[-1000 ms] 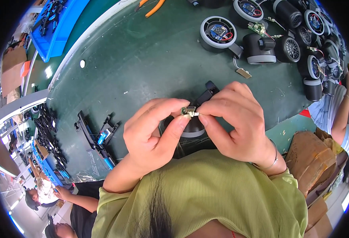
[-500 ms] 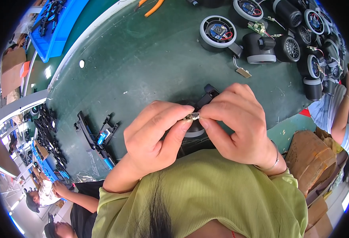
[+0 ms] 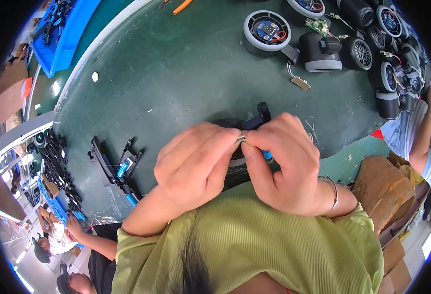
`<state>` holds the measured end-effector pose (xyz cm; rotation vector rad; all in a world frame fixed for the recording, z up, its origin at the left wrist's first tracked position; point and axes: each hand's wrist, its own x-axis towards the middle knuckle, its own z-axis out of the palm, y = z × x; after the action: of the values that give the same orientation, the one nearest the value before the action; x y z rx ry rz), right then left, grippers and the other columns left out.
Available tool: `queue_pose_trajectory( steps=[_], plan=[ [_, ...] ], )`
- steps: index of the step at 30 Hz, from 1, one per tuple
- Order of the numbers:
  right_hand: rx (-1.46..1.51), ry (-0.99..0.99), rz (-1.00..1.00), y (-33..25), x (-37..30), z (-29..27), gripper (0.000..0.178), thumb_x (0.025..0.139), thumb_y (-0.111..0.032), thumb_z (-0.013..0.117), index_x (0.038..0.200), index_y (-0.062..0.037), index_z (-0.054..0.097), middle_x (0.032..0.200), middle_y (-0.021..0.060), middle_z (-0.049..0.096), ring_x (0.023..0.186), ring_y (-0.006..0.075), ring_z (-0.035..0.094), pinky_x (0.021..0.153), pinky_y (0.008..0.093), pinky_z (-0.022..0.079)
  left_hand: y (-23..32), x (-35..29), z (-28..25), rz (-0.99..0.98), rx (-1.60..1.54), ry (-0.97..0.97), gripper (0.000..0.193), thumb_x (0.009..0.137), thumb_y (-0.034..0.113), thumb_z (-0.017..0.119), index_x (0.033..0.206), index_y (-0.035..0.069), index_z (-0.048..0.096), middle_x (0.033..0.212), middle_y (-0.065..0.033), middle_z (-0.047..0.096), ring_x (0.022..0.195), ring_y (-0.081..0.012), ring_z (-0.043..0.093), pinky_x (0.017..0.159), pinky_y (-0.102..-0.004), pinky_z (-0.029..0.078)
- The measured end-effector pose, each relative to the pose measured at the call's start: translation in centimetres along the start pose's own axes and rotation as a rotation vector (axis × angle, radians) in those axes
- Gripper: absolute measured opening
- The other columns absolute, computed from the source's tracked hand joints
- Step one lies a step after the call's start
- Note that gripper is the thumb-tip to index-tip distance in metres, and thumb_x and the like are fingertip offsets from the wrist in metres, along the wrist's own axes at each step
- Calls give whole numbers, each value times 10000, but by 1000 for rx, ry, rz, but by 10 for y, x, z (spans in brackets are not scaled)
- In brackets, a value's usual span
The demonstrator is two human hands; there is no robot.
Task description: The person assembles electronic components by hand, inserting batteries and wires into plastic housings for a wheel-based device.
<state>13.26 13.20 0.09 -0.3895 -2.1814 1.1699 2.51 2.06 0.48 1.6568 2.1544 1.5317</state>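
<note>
A tiny circuit board with a metal port [image 3: 241,139] is pinched between the fingertips of both my hands, in front of my chest. My left hand [image 3: 190,164] grips its left side with thumb and forefinger. On the other side, the thumb and forefinger of my right hand [image 3: 285,164] close on it. Most of the board is hidden by the fingers. Behind and below my hands is a black device with an arm-like part [image 3: 259,116], largely covered. A bit of a blue cylinder [image 3: 267,154] shows beside my right thumb.
Several black round housings with grey rims [image 3: 267,30] crowd the far right of the green table [image 3: 176,83]. A black frame with blue cylinders [image 3: 112,169] lies at left. Farther left are a blue tray [image 3: 61,54] and other people. A cardboard box [image 3: 384,191] stands at right.
The port has turned from nearly level to a slant between my fingertips. My right hand has shifted slightly down and left, and a blue cylinder now shows beside its thumb.
</note>
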Motion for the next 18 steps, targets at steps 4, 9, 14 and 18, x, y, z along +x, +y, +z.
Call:
queue_pose_trajectory(
  steps=[4,9,14,18],
  plan=[
    [28,-106,16,9,7,-6,148,651,38,647,764,-48,604,672,45,569,606,225,511,598,323,388,-5,1,-11,-234,-104,-131,195,758,-45,646,953,-34,636,830,-145,649,697,-237,634,629,-291,513],
    [60,-187,-13,8,10,-11,143,684,89,638,790,-3,611,682,78,595,598,207,517,582,289,400,-16,-6,-14,-361,-511,-144,187,781,-44,653,967,-41,646,871,-135,658,744,-183,634,644,-263,501],
    [84,-214,-9,7,12,-14,138,685,94,632,789,6,610,679,83,590,595,201,513,580,286,399,-16,-6,-16,-401,-542,-173,189,766,-58,665,954,-38,655,872,-135,659,747,-174,631,649,-264,500],
    [125,-280,32,9,15,-15,128,697,90,624,796,10,616,699,87,597,604,197,518,579,283,401,-17,-9,-14,-465,-655,-147,182,759,-45,675,940,-25,662,879,-135,650,750,-180,627,646,-261,495]
  ],
)
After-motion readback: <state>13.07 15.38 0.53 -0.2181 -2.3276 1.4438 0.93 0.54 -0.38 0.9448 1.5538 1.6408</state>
